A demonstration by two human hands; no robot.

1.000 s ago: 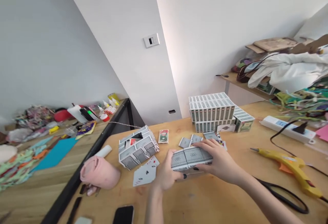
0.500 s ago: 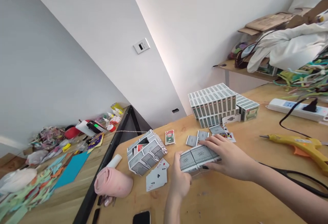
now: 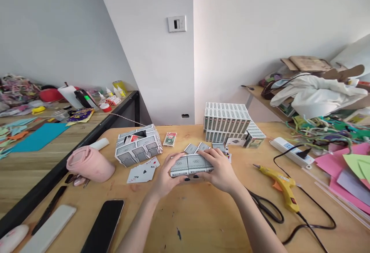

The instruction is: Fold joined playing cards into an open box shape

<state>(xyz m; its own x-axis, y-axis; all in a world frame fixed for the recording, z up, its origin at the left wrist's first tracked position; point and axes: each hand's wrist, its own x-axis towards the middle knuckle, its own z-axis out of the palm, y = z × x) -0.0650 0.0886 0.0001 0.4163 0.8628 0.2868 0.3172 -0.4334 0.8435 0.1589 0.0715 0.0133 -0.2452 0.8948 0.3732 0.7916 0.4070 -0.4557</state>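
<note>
Between my two hands is a box shape covered in playing cards (image 3: 192, 163), patterned backs facing up, low over the table. My left hand (image 3: 167, 174) grips its left end, thumb on the near side. My right hand (image 3: 221, 169) clasps the right end, with its fingers over the top and its thumb in front. Behind it lie several small folded cards (image 3: 204, 146). To the left stands an open-topped box made of cards (image 3: 138, 145), a red card pack inside. Loose cards (image 3: 143, 172) are fanned out face up in front of that box.
Stacked card packs (image 3: 227, 120) stand at the back. At right are a yellow glue gun (image 3: 281, 185), black-handled scissors (image 3: 267, 206), a power strip (image 3: 290, 152) and coloured paper (image 3: 343, 172). A phone (image 3: 104, 226) and a pink roll (image 3: 90, 164) are at left. A red-edged card pack (image 3: 170, 139) lies behind.
My view has levelled and swung so the table sits straighter. My left hand has moved from the box's near left corner to wrap its left end; both hands still hold it.
</note>
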